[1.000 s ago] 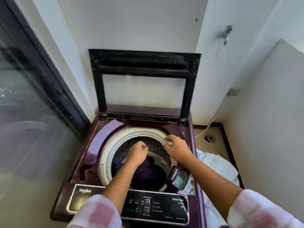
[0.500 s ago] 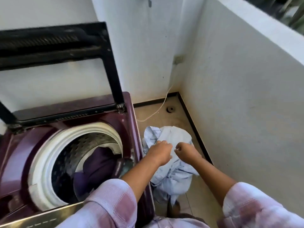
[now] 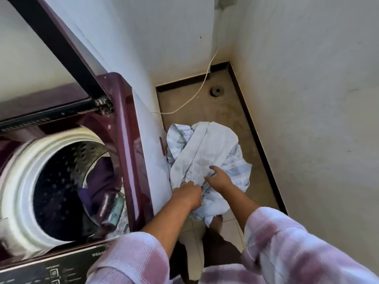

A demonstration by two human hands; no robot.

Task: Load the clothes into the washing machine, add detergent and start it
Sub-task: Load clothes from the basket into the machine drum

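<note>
The left hand point(image 3: 187, 194) grips the clothes point(image 3: 207, 148), fingers curled into the cloth. The right hand point(image 3: 219, 178) pinches them too. The pale blue-and-white heap sits on the tan floor point(image 3: 205, 103), just beside the open purple washer point(image 3: 125, 119), between white walls point(image 3: 307, 78).

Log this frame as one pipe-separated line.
phase: loading clothes | left hand: grips pale blue cloth | right hand: on same cloth, grip unclear | washing machine: lid open, purple garment in drum
</note>
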